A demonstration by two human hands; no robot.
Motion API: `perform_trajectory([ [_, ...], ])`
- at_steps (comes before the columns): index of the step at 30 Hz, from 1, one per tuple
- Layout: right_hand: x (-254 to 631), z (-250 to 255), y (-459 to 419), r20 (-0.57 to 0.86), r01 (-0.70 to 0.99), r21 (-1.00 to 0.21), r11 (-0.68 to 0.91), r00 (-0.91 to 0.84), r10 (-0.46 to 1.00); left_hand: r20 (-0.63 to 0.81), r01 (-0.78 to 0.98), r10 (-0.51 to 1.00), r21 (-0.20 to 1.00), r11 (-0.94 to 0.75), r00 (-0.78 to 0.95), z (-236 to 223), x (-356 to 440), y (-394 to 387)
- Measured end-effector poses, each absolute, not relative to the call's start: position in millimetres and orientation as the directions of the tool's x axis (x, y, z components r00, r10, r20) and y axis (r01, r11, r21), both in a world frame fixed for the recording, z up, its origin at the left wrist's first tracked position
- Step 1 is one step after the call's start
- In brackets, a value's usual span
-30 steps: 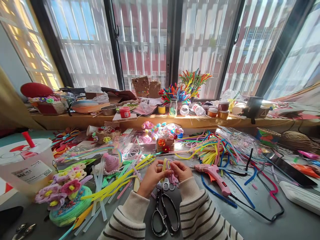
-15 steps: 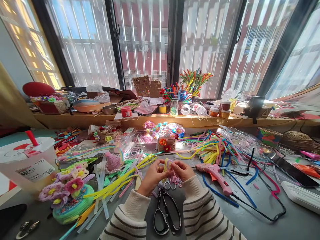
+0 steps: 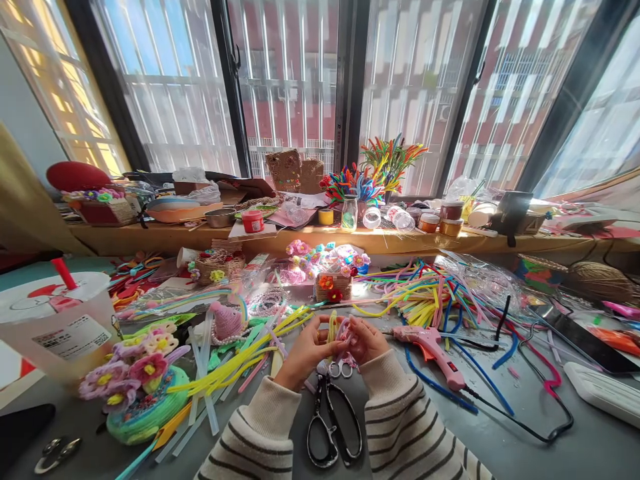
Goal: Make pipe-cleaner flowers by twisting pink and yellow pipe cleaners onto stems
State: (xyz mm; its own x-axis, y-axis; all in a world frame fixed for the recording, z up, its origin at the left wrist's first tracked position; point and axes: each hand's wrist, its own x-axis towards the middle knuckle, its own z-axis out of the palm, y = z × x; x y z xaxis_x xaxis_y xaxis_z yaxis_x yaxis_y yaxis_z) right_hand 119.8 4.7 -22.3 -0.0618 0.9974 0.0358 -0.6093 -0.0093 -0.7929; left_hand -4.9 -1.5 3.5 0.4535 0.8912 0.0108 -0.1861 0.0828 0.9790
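Note:
Both hands meet at the middle of the table. In my left hand (image 3: 309, 348), fingers pinch a yellow pipe cleaner (image 3: 333, 325) bent into a loop. My right hand (image 3: 371, 339) is closed on a lilac pipe cleaner (image 3: 343, 328) beside the yellow one; the fingertips hide where the two meet. Right below the hands lie black-handled scissors (image 3: 334, 427), with a smaller pair of scissors (image 3: 341, 369) just above them. Some pink material shows behind the small scissors, partly covered by my right hand.
A pink glue gun (image 3: 434, 348) lies right of my hands, its black cord trailing rightward. Yellow pipe cleaners (image 3: 240, 357) and clear glue sticks (image 3: 210, 400) spread on the left, near a flower-topped green piece (image 3: 150, 410). A drink cup (image 3: 75, 333) stands far left.
The fingers of my right hand have shifted and curled further around the lilac pipe cleaner. My left hand stays nearly still with the yellow loop.

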Motion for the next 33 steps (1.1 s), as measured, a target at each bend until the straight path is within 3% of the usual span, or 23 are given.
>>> perform_trajectory([
  [3, 121.0, -21.0, 3.1, -0.017, -0.647, -0.753, -0.119, -0.162, 0.987, 0.002, -0.207, 0.882, 0.972, 0.108, 0.471, 4.4, -4.3, -2.4],
  [7, 119.1, -20.8, 2.3, 0.017, -0.68, -0.725, -0.11, -0.177, 0.984, -0.018, -0.229, 0.876, 0.963, 0.145, 0.481, 4.9, -4.1, -2.7],
  [15, 116.2, -17.5, 2.7, 0.024, -0.732, -0.681, -0.012, -0.039, 0.999, -0.079, -0.235, 0.89, 0.951, 0.203, 0.449, 3.1, -5.1, -2.2],
  [21, 115.0, -21.2, 3.4, 0.014, -0.693, -0.72, 0.035, 0.035, 0.999, -0.121, -0.216, 0.898, 0.949, 0.23, 0.423, 6.2, -4.6, -3.2],
  [33, 116.9, -19.3, -0.1, 0.013, -0.662, -0.749, 0.041, 0.046, 0.999, -0.075, -0.181, 0.892, 0.968, 0.172, 0.445, 3.4, -6.8, -2.9],
])
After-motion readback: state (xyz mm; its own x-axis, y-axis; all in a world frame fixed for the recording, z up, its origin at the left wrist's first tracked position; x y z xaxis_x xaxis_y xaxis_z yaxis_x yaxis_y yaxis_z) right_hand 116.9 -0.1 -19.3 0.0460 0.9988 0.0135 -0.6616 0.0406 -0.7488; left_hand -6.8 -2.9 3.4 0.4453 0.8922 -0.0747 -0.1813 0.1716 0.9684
